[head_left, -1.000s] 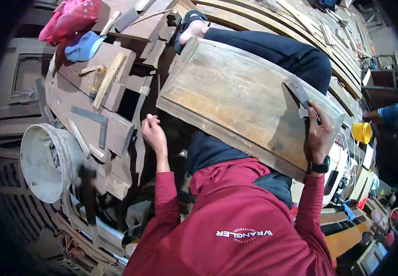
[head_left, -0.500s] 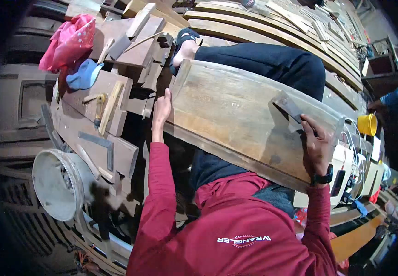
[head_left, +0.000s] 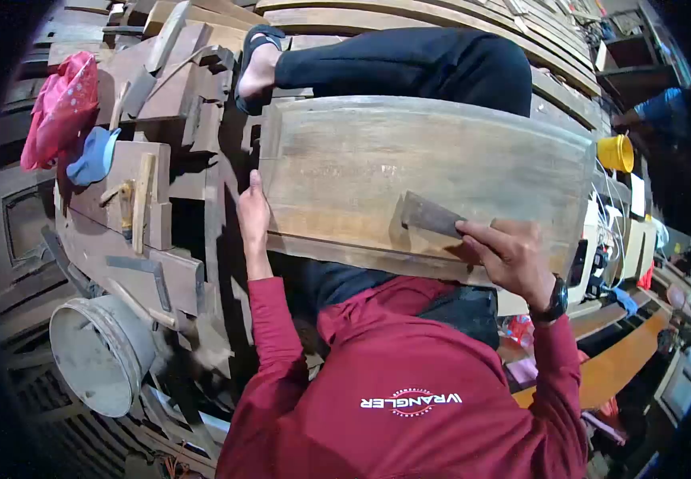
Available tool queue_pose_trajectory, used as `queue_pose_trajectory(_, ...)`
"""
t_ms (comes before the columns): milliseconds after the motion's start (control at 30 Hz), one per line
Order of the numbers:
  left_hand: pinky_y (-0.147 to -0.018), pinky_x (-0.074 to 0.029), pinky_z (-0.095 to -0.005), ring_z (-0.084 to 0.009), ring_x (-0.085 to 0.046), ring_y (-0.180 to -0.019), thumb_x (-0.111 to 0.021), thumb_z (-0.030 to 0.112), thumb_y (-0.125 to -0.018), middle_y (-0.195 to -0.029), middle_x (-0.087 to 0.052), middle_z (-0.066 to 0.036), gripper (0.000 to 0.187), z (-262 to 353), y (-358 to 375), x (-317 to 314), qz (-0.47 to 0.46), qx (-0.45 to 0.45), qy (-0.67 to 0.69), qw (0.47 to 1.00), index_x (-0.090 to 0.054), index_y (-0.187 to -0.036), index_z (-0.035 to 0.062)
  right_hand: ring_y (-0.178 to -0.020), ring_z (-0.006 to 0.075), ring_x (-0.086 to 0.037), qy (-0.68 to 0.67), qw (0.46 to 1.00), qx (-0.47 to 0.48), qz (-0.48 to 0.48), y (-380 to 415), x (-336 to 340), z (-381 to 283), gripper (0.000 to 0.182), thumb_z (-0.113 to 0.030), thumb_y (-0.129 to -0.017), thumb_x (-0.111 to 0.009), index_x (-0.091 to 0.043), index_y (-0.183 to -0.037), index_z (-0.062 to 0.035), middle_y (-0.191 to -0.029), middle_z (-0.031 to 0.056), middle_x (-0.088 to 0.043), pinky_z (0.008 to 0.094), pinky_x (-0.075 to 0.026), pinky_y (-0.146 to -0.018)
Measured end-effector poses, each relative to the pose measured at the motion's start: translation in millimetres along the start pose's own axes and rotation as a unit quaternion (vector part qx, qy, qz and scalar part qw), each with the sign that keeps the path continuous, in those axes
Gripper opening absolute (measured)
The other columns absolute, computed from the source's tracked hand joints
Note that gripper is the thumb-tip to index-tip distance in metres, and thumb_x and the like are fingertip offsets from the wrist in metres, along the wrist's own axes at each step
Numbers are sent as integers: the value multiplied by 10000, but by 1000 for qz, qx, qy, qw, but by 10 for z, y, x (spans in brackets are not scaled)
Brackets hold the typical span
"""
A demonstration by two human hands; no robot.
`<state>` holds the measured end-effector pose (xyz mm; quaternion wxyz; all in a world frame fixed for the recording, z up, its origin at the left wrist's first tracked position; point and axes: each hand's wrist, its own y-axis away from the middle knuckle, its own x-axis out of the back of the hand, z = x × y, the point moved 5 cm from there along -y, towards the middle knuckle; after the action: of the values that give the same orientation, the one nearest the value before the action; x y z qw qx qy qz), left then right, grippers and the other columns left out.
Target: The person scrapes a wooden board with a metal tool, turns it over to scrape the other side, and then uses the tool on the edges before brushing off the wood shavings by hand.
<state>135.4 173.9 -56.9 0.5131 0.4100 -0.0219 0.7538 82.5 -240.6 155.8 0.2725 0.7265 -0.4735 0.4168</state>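
Note:
A wooden panel (head_left: pixel 345 160) with a raised border lies across my lap, its face pale grey-brown with a yellower lower part. My left hand (head_left: pixel 254 211) grips its left edge, thumb up along the border and the other fingers hidden. My right hand (head_left: pixel 509 251) pinches the end of a flat dark scraper (head_left: pixel 431 215). The scraper is held over the lower middle of the panel, slanting up to the left, and casts a shadow on the wood. A dark watch sits on my right wrist.
At the left, a carpenter's square (head_left: pixel 150 275), wood strips and a blue cloth (head_left: pixel 94 156) lie on boards beside a pink bag (head_left: pixel 62 108). A whitish bucket (head_left: pixel 102 351) stands below. Cables and a yellow pail (head_left: pixel 615 153) are at right, near another person's blue sleeve (head_left: pixel 661 108).
My right hand and the scraper have moved left and down across the panel. The left hand keeps its hold on the edge. The whole view has shifted and turned slightly.

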Motion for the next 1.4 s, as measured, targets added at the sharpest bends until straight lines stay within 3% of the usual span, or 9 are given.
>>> queue_pose_trajectory(133, -718, -448, -445, -223, -503, -718, -432, 663, -1014, -731, -640, -166, 842, -267, 147, 25, -9, 15, 71, 997, -631, -850, -138, -475, 249, -558, -11, 998, 29, 47, 76, -5, 43, 207, -173, -837, -771, -797, -1041, -153, -568, 72, -541, 396, -411, -453)
queue_pose_trajectory(233, -707, -464, -350, -144, -537, -741, -431, 646, -1025, -790, -645, -57, 812, -273, 314, -77, -31, 11, 214, 976, -702, -995, -118, -469, 252, -553, -3, 998, 46, 47, 115, 8, -8, 200, -166, -834, -769, -799, -1032, -154, -563, 71, -540, 395, -409, -451)
queue_pose_trajectory(367, -873, -484, -364, -175, -621, -909, -353, 593, -1067, -963, -725, -113, 780, -252, 299, -82, -68, 14, 230, 971, -703, -1084, -104, -449, 245, -540, -6, 998, 61, -19, 105, 15, -116, 189, -155, -829, -772, -803, -1015, -145, -539, 71, -525, 392, -405, -447)
queue_pose_trajectory(433, -943, -459, -371, -196, -625, -993, -342, 582, -1073, -1043, -731, -125, 768, -219, 192, -65, -121, -53, 184, 974, -673, -1166, -104, -444, 237, -536, -6, 998, 64, -29, 68, -96, -143, 198, -150, -828, -765, -802, -1022, -141, -532, 66, -518, 388, -401, -443)
queue_pose_trajectory(500, -994, -442, -337, -188, -627, -1044, -346, 572, -1075, -1139, -723, -115, 744, -230, 52, 45, -217, -20, 29, 975, -638, -1255, -88, -443, 235, -536, 11, 997, 79, -19, -2, -255, -225, 222, -143, -823, -765, -796, -1043, -139, -537, 65, -520, 385, -398, -439)
queue_pose_trajectory(600, -1044, -417, -315, -167, -602, -1154, -412, 521, -1076, -1274, -672, -89, 657, -328, 22, -38, -260, -37, 309, 914, -621, -1324, -50, -469, 248, -557, 6, 994, 105, -10, -210, -580, -539, 270, -137, -823, -765, -787, -1092, -144, -575, 72, -555, 383, -417, -454)
queue_pose_trajectory(700, -1121, -355, -292, -146, -483, -1317, -412, 502, -1082, -1464, -526, -91, 668, -353, 96, -133, -258, 16, 379, 889, -489, -1449, -52, -472, 245, -563, 37, 995, 84, -38, -245, -523, -664, 271, -124, -828, -754, -787, -1095, -149, -575, 72, -548, 381, -423, -462)
queue_pose_trajectory(867, -1123, -361, -294, -134, -505, -1291, -437, 475, -1083, -1452, -538, -77, 645, -804, -102, -399, -266, 18, 474, 839, -499, -1441, -59, -466, 241, -563, 48, 994, 85, -51, -90, -666, -570, 309, -208, -854, -735, -761, -1161, -192, -576, 77, -543, 395, -429, -460)
queue_pose_trajectory(1400, -1076, -403, -287, -128, -552, -1219, -448, 483, -1077, -1367, -602, -78, 616, -525, 108, -192, -269, -3, 463, 845, -565, -1388, -37, -483, 264, -582, 27, 994, 60, -87, -190, -862, -772, 356, -150, -848, -730, -747, -1200, -205, -600, 87, -569, 400, -462, -488)
